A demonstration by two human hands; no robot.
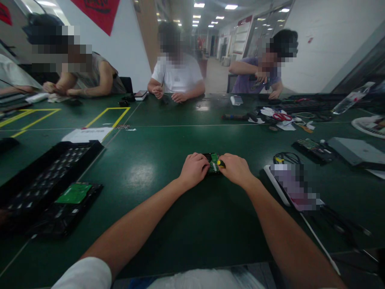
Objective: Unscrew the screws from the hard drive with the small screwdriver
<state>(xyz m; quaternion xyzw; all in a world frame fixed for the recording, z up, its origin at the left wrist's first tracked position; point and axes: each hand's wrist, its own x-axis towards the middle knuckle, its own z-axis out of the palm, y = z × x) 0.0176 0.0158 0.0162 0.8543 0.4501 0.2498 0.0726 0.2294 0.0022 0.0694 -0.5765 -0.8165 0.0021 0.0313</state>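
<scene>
On the green tabletop in front of me lies a small black hard drive (214,157) with its green circuit board facing up. My left hand (195,167) is closed on the drive's left side, fingers bent over its edge. At the other side, my right hand (236,169) grips a screwdriver (221,163) with a yellow and black handle, low over the board. Its tip is hidden, so I cannot tell whether it touches a screw. Another hard drive (73,194), also showing green board, lies to the left.
A long black slotted tray (54,172) stands at left. On the right are a phone (293,186), cables, another drive (313,149) and a grey box (357,151). Red scissors (282,117) and a bottle (353,98) lie farther back. Several people sit across the table.
</scene>
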